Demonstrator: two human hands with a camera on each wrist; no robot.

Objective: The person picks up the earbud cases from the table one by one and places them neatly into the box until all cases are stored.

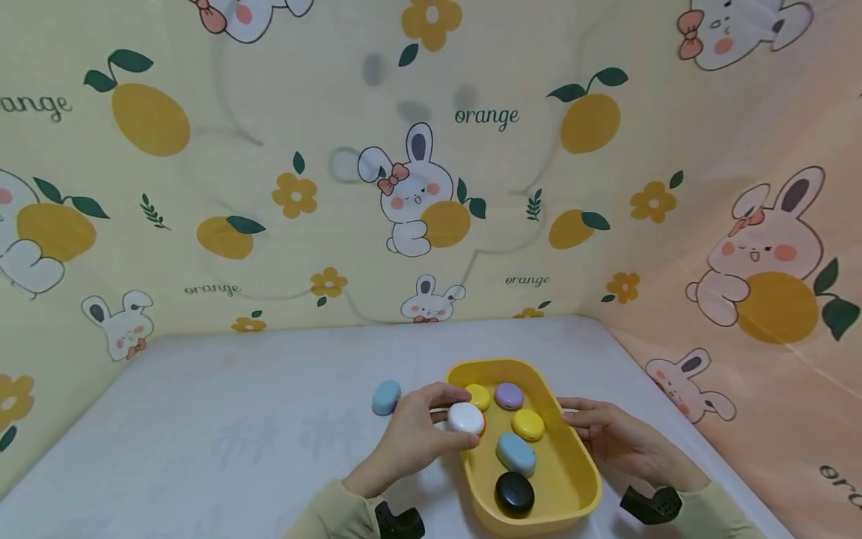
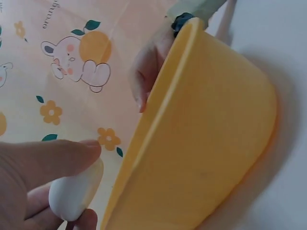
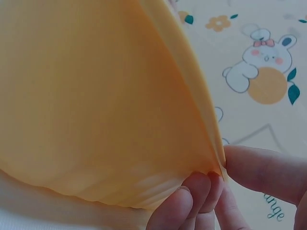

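My left hand [image 1: 423, 428] pinches a smooth white rounded piece [image 1: 465, 418] between thumb and fingers, above the left rim of a yellow plastic basin [image 1: 587, 479]. An orange edge shows on the piece. In the left wrist view, the white piece [image 2: 72, 194] is apart from the basin wall [image 2: 216, 110]. My right hand [image 1: 622, 442] touches the basin's right side near the rim, its fingers [image 3: 261, 167] against the outer wall. Inside the basin lie yellow pieces [image 1: 528, 424], a purple one [image 1: 509, 396], a light blue oblong one [image 1: 516, 454] and a black round one [image 1: 515, 493].
Another light blue oblong piece [image 1: 387, 397] lies on the white tabletop [image 1: 283, 419], left of the basin and just beyond my left hand. A printed cloth [image 1: 323, 97] with rabbits and oranges hangs behind the table and along its right side.
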